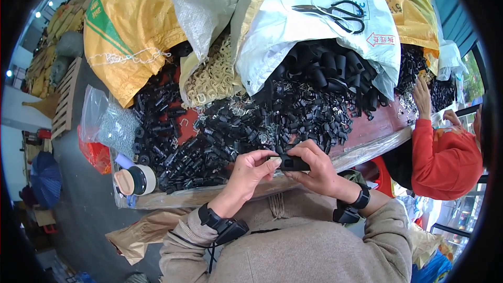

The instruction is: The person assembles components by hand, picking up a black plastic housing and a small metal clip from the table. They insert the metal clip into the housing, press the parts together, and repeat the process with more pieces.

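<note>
Just above the table's near edge, my right hand grips a black plastic part, a short hollow-looking piece with a small opening in its top. My left hand pinches at the left end of that same part, thumb and fingertips together. A small pale piece shows at the left fingertips; its exact shape is too small to tell. Beyond both hands lies a heap of small black plastic parts, mixed with little metal clips.
Large sacks spill black tubes and cream rings onto the red table. Black scissors lie on a white sack. A lidded jar stands at the left corner. A person in red works at the right.
</note>
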A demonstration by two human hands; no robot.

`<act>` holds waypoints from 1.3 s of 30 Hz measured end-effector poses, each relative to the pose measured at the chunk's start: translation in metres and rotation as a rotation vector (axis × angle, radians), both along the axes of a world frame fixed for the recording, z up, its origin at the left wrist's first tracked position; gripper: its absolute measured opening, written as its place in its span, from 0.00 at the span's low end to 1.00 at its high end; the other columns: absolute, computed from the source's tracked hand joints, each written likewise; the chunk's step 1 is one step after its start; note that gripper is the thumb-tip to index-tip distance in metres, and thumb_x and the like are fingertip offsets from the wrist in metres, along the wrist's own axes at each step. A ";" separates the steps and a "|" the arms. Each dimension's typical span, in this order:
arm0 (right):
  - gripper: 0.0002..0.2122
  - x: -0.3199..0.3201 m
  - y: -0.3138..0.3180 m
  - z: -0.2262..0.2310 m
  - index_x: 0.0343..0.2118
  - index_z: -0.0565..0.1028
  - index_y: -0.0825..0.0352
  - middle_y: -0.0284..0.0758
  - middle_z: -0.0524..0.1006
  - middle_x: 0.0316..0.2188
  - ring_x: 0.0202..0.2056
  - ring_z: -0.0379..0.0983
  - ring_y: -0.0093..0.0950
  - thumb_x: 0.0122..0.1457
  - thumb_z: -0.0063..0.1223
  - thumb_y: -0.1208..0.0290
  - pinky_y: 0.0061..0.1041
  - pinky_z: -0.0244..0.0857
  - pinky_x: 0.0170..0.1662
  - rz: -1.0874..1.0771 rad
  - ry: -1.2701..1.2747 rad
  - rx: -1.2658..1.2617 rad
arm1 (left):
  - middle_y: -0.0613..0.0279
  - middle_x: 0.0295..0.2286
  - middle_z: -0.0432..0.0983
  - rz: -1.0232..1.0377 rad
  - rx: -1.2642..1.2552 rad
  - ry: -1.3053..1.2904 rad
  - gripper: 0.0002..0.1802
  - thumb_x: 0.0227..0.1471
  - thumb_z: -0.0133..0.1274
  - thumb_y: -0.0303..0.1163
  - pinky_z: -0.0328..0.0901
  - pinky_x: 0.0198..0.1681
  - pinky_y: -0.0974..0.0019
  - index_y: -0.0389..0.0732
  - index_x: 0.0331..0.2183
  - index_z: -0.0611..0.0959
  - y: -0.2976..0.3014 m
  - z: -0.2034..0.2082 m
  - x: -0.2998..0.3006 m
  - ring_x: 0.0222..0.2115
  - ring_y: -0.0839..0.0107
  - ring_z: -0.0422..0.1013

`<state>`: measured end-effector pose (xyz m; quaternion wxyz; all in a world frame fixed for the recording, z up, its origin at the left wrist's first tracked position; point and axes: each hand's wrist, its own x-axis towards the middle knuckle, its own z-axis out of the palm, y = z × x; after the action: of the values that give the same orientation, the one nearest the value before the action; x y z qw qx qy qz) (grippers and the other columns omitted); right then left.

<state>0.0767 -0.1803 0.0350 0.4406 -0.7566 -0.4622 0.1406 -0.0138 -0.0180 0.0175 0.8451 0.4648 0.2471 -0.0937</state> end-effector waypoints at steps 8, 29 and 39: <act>0.20 0.019 -0.005 -0.015 0.37 0.65 0.69 0.40 0.65 0.31 0.32 0.65 0.34 0.39 0.58 0.75 0.26 0.61 0.34 -0.012 0.067 0.066 | 0.64 0.27 0.71 -0.096 0.113 0.031 0.22 0.43 0.53 0.28 0.64 0.28 0.78 0.31 0.42 0.69 -0.007 0.000 0.023 0.24 0.80 0.67; 0.35 0.024 0.016 0.012 0.49 0.56 0.72 0.46 0.59 0.45 0.46 0.57 0.41 0.42 0.53 0.54 0.33 0.52 0.48 0.527 0.105 0.188 | 0.55 0.45 0.58 -0.113 0.025 -0.304 0.44 0.38 0.53 0.17 0.60 0.43 0.71 0.35 0.53 0.45 -0.004 0.013 0.005 0.42 0.72 0.61; 0.20 0.023 -0.020 0.013 0.35 0.67 0.73 0.40 0.69 0.26 0.28 0.66 0.33 0.39 0.53 0.65 0.27 0.60 0.32 0.143 0.036 0.100 | 0.56 0.39 0.66 -0.075 0.073 -0.131 0.39 0.38 0.54 0.25 0.62 0.39 0.72 0.34 0.51 0.52 0.004 0.002 -0.009 0.36 0.73 0.65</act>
<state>0.0998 -0.2003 0.0482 0.4751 -0.6960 -0.5134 0.1621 -0.0232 -0.0142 0.0195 0.8377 0.5095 0.1770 -0.0856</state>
